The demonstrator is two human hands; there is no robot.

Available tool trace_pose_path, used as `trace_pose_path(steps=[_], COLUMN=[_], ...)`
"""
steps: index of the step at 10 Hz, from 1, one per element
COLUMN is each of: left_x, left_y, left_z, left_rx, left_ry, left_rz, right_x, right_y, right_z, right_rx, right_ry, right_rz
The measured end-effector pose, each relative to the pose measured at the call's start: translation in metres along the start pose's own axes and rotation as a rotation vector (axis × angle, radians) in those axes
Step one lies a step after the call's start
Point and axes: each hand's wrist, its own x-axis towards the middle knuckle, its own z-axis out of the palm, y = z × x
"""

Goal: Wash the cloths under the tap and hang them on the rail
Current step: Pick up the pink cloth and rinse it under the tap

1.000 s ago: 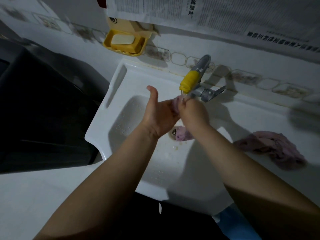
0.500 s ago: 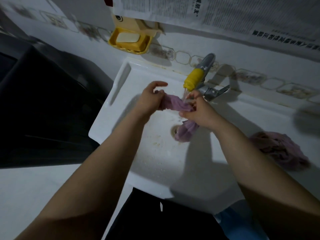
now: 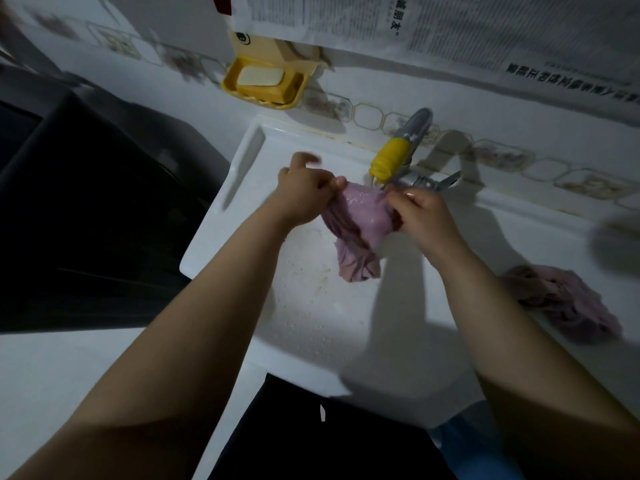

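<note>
Both hands are over the white sink [image 3: 242, 188], in the middle of the frame. The left hand [image 3: 303, 194] grips one end of a wet purple cloth [image 3: 360, 220], its fingers curled around the fabric and the thumb pressed on top. The right hand [image 3: 424, 216] pinches the other end of the same cloth, just under the tap [image 3: 398, 150]. The cloth is stretched between the two hands, and its surface shines with water. Its lower part hangs down in folds toward the bottom of the basin.

The tap is grey with a yellow nozzle, and it points down to the cloth from the upper right of the sink. A metal lever [image 3: 446, 180] stands beside it, just behind the right hand.

A second cloth [image 3: 568, 303], pinkish and crumpled, lies on the white ledge at the right of the frame, well apart from the hands.

On the wall in the upper middle there is a yellow soap dish [image 3: 298, 88] with a pale soap bar [image 3: 259, 76] in it. Above it, sheets of newspaper [image 3: 450, 26] cover the wall. At the left side stands a large dark object; I cannot tell what it is. Small drops of water are on the sink floor near the front.
</note>
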Motion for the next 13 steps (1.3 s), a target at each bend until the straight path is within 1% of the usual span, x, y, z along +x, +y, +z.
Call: trace_pose_path(steps=[1,2,3,4,5,6,7,8,9,10,11,12,13], left_x=[-0.001,0.001,0.0,-0.004,-0.008,-0.007,-0.018,-0.022,-0.017,-0.01,-0.001,0.002,0.007], left_y=[0.009,0.027,0.042,0.058,0.059,0.049,0.054,0.049,0.032,0.022,0.017,0.016,0.011], left_z=[0.008,0.024,0.039,0.054,0.057,0.05,0.046,0.048,0.035,0.02,0.011,0.004,-0.003], left_rx=[-0.458,-0.803,-1.025,-1.171,-1.15,-1.286,-1.373,-1.291,-0.817,-0.441,-0.085,-0.376,-0.67], left_ry=[0.164,0.209,0.113,-0.011,-0.029,-0.066,-0.166,-0.222,-0.286,-0.379,-0.333,-0.187,-0.011], left_rz=[-0.106,-0.263,-0.358,-0.484,-0.529,-0.506,-0.524,-0.44,-0.276,-0.122,0.01,0.024,-0.075], right_x=[0.007,0.0,-0.008,0.014,0.016,-0.003,0.003,0.02,0.021,0.016,0.015,0.014,0.009], right_y=[-0.013,-0.024,-0.03,-0.028,-0.027,-0.024,-0.029,-0.026,-0.026,-0.029,-0.024,-0.012,0.002], right_z=[-0.001,0.022,0.051,0.047,0.045,0.058,0.049,0.033,0.033,0.028,0.016,0.009,0.004], right_rx=[0.047,-0.015,-0.078,-0.307,-0.419,-0.468,-0.604,-0.557,-0.276,-0.209,-0.187,-0.253,-0.417], right_ry=[0.046,0.088,0.128,0.233,0.24,0.211,0.222,0.138,-0.004,-0.057,-0.079,-0.32,-0.596], right_rz=[0.06,-0.008,-0.05,0.019,0.047,-0.139,-0.106,0.116,0.203,0.17,0.1,0.086,0.208])
